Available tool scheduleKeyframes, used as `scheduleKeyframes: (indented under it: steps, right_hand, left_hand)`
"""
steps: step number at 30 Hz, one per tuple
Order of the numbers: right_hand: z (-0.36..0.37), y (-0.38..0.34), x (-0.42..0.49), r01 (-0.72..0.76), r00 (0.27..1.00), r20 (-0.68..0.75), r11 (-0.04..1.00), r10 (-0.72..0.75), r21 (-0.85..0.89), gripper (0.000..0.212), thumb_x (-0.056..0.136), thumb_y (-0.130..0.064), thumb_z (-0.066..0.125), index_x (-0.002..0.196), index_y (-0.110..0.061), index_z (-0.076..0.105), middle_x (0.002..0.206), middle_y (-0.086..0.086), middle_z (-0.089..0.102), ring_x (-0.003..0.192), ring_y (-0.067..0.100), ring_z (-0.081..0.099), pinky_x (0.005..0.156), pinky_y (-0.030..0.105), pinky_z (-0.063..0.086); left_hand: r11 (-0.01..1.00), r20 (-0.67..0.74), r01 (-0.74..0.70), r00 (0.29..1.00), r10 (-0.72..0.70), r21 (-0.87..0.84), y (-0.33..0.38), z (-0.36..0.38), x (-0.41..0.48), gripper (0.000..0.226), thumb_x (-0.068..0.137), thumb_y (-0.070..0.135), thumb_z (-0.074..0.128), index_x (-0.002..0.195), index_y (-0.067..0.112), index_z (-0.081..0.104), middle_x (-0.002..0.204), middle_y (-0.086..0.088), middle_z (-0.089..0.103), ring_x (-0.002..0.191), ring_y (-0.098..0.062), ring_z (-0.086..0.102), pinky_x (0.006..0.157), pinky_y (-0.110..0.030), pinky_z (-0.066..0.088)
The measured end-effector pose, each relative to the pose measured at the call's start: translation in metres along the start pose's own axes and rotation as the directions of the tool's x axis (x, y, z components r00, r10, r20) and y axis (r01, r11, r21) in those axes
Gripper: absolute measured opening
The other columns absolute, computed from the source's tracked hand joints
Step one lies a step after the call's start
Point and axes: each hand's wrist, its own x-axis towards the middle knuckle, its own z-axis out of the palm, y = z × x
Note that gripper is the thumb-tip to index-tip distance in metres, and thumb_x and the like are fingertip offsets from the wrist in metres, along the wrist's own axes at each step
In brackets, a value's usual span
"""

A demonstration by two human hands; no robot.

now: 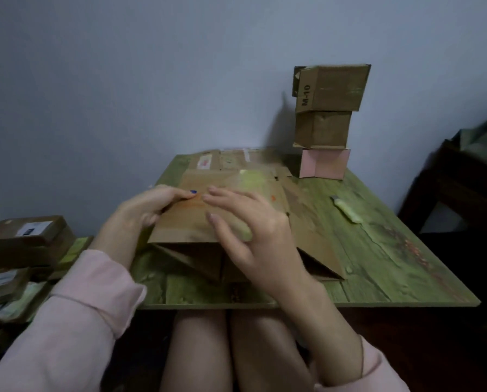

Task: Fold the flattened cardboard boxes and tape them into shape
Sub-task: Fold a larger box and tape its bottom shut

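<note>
A brown cardboard box (191, 222), partly folded, lies on the green table (378, 250) in front of me, its flaps hanging toward the near edge. My left hand (149, 207) grips the box's left edge, thumb on top. My right hand (250, 233) hovers over the box's top panel with fingers spread and relaxed; a pale yellow-green strip, perhaps tape, runs under its palm. Whether the fingertips touch the panel is unclear. More flattened cardboard (231, 161) lies behind the box.
A stack of three folded boxes (325, 123), the lowest pink, stands at the table's far right by the wall. A yellow-green cutter (347, 212) lies on the right. Parcels (24, 241) are piled off the table's left side. Dark furniture (462, 193) stands right.
</note>
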Motion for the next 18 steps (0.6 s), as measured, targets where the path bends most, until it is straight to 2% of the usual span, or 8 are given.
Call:
scheduleKeyframes:
  steps: [2, 5, 8, 10, 12, 14, 16, 18]
  right_hand:
    - [-0.018, 0.009, 0.010, -0.065, 0.995, -0.080, 0.998, 0.065, -0.003, 0.020, 0.088, -0.011, 0.064, 0.107, -0.009, 0.070, 0.111, 0.000, 0.069, 0.107, 0.013, 0.062, 0.095, 0.025, 0.047]
    - [-0.047, 0.038, 0.025, -0.413, 0.902, -0.149, 0.910, 0.406, -0.020, 0.027, 0.090, -0.026, 0.061, 0.115, -0.019, 0.068, 0.115, -0.009, 0.066, 0.109, 0.003, 0.058, 0.097, 0.027, 0.047]
    - [-0.068, 0.080, 0.029, -0.793, 0.609, -0.058, 0.606, 0.791, -0.060, 0.063, 0.085, -0.056, 0.056, 0.135, -0.017, 0.050, 0.136, -0.001, 0.053, 0.122, 0.013, 0.049, 0.101, 0.031, 0.039]
    - [-0.079, 0.098, 0.029, -0.889, 0.456, 0.086, 0.459, 0.886, -0.011, 0.083, 0.080, -0.069, 0.052, 0.142, -0.016, 0.039, 0.146, 0.003, 0.041, 0.131, 0.021, 0.041, 0.104, 0.038, 0.034]
    - [-0.085, 0.107, 0.029, -0.948, 0.313, 0.251, 0.316, 0.916, 0.029, 0.082, 0.080, -0.071, 0.049, 0.145, -0.024, 0.033, 0.151, 0.003, 0.032, 0.138, 0.028, 0.030, 0.109, 0.050, 0.025]
    - [-0.089, 0.116, 0.030, -0.977, 0.184, 0.330, 0.208, 0.926, -0.039, 0.086, 0.077, -0.072, 0.050, 0.147, -0.027, 0.028, 0.155, 0.012, 0.023, 0.139, 0.040, 0.025, 0.108, 0.063, 0.022]
    - [-0.089, 0.122, 0.029, -0.976, 0.174, 0.340, 0.208, 0.924, -0.067, 0.082, 0.079, -0.068, 0.052, 0.145, -0.024, 0.032, 0.147, 0.016, 0.033, 0.129, 0.042, 0.037, 0.103, 0.059, 0.035]
    - [-0.086, 0.121, 0.028, -0.972, 0.208, 0.343, 0.233, 0.916, -0.033, 0.068, 0.085, -0.063, 0.048, 0.136, -0.018, 0.042, 0.124, 0.013, 0.048, 0.108, 0.034, 0.050, 0.085, 0.045, 0.046]
  left_hand:
    - [0.998, 0.000, 0.067, 0.998, -0.067, -0.016, -0.007, -0.002, -0.001, 0.014, 0.094, 0.015, 0.052, 0.096, 0.003, 0.059, 0.060, -0.010, 0.069, 0.046, -0.019, 0.065, 0.041, -0.030, 0.054]
    - [0.998, -0.020, 0.059, 0.998, -0.060, -0.035, 0.000, 0.002, -0.006, 0.019, 0.094, 0.023, 0.053, 0.093, 0.005, 0.058, 0.058, -0.009, 0.068, 0.044, -0.017, 0.065, 0.036, -0.028, 0.051]
    - [0.999, 0.004, -0.026, 1.000, 0.027, -0.042, 0.011, 0.007, -0.008, 0.030, 0.094, 0.033, 0.052, 0.110, 0.008, 0.057, 0.085, -0.009, 0.071, 0.064, -0.017, 0.070, 0.046, -0.026, 0.055]
    - [0.998, -0.005, -0.056, 0.998, 0.056, -0.004, 0.015, 0.013, -0.007, 0.035, 0.094, 0.037, 0.051, 0.115, 0.010, 0.056, 0.095, -0.008, 0.069, 0.077, -0.017, 0.069, 0.052, -0.027, 0.055]
    - [0.997, 0.004, -0.065, 0.998, 0.065, 0.048, 0.017, 0.021, -0.009, 0.029, 0.095, 0.037, 0.050, 0.106, 0.012, 0.060, 0.079, -0.003, 0.072, 0.067, -0.014, 0.069, 0.049, -0.023, 0.053]
    - [0.996, 0.020, -0.060, 0.998, 0.059, 0.070, 0.018, 0.029, -0.012, 0.026, 0.095, 0.036, 0.052, 0.100, 0.012, 0.061, 0.065, -0.001, 0.071, 0.054, -0.013, 0.068, 0.043, -0.020, 0.052]
    - [0.998, 0.017, -0.052, 0.999, 0.052, 0.040, 0.017, 0.033, -0.014, 0.024, 0.094, 0.034, 0.053, 0.096, 0.011, 0.060, 0.059, -0.002, 0.069, 0.047, -0.013, 0.066, 0.040, -0.019, 0.050]
    - [0.999, 0.022, -0.043, 0.999, 0.044, -0.006, 0.016, 0.036, -0.015, 0.022, 0.095, 0.033, 0.053, 0.094, 0.012, 0.058, 0.057, -0.002, 0.069, 0.045, -0.013, 0.065, 0.038, -0.019, 0.049]
